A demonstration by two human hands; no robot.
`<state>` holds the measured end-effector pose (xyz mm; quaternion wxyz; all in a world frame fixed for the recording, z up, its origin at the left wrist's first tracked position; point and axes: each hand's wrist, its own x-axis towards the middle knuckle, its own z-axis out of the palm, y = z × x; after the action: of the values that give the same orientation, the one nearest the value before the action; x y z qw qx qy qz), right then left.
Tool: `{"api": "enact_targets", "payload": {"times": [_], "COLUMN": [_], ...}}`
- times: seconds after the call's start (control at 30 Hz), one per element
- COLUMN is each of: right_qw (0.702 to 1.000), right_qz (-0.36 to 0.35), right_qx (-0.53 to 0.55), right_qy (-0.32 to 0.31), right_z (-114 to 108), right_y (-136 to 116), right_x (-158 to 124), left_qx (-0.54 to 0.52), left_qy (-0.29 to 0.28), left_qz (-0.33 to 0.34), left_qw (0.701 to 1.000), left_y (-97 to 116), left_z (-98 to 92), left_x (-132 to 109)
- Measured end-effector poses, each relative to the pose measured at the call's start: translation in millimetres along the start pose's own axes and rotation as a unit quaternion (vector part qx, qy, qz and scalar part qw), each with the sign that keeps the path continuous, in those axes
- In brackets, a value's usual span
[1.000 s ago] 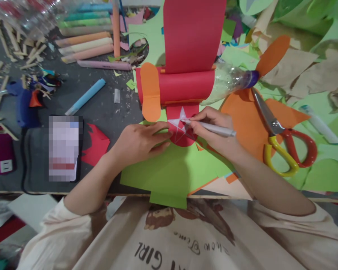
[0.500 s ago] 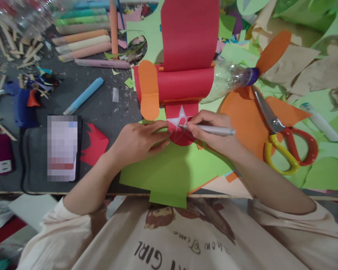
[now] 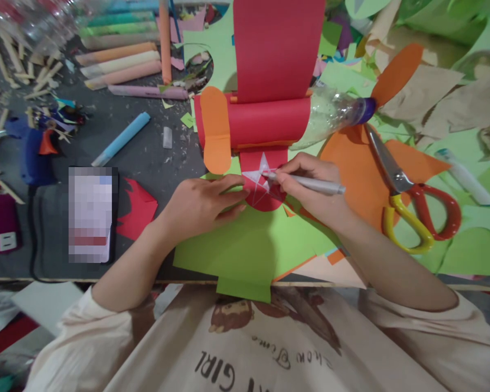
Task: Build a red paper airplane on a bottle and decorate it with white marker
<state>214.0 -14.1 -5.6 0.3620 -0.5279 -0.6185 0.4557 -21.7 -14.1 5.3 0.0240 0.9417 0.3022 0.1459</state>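
My right hand [image 3: 310,182] pinches a silver-grey marker [image 3: 316,184], its tip on a star [image 3: 263,170] drawn on a red paper wing [image 3: 265,204]. The star is partly filled with silvery white; its lower part shows only outline. My left hand [image 3: 208,204] lies with fingers stretched out, fingertips at the wing's left edge. The wing joins a plastic bottle [image 3: 330,114] wrapped in red paper [image 3: 269,122], with a purple cap and an orange paper blade [image 3: 398,76]. An orange rounded strip [image 3: 216,130] crosses its left end, and another red wing [image 3: 277,51] extends away from me.
Scissors [image 3: 400,185] with red and yellow handles lie right, on orange paper. Green paper [image 3: 228,250] is beneath my hands. Left are a phone [image 3: 92,215], a red scrap [image 3: 138,209], a blue marker [image 3: 122,139], a blue glue gun [image 3: 35,152] and several markers [image 3: 122,62].
The marker tip and my right hand have shifted slightly up and right within the star, and more of its centre looks filled. My left hand has barely moved.
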Motion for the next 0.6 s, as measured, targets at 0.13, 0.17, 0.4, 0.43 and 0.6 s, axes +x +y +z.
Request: {"api": "enact_targets", "payload": {"times": [0.13, 0.17, 0.4, 0.43, 0.6], "right_qw": [1.000, 1.000, 0.992, 0.990, 0.993], "right_qz": [0.011, 0.016, 0.048, 0.047, 0.037], "right_qx": [0.001, 0.005, 0.116, 0.123, 0.084], "right_qy": [-0.001, -0.007, -0.030, -0.043, -0.068], "right_z": [0.1, 0.0, -5.0, -5.7, -3.6], "right_y": [-0.3, -0.3, -1.3, -1.6, -3.1], "right_x": [0.9, 1.1, 11.7, 15.0, 29.6], "left_qx": [-0.004, -0.004, -0.004, -0.004, -0.006], "left_qy": [0.009, 0.004, -0.016, -0.011, -0.011], "left_qz": [0.006, 0.004, -0.010, -0.009, -0.010], "left_qw": [1.000, 1.000, 1.000, 1.000, 1.000], "left_y": [0.1, 0.2, 0.3, 0.2, -0.5], "left_z": [-1.4, -2.0, -1.1, -0.3, 1.3], "left_x": [1.2, 1.3, -0.5, -0.9, -1.9]}}
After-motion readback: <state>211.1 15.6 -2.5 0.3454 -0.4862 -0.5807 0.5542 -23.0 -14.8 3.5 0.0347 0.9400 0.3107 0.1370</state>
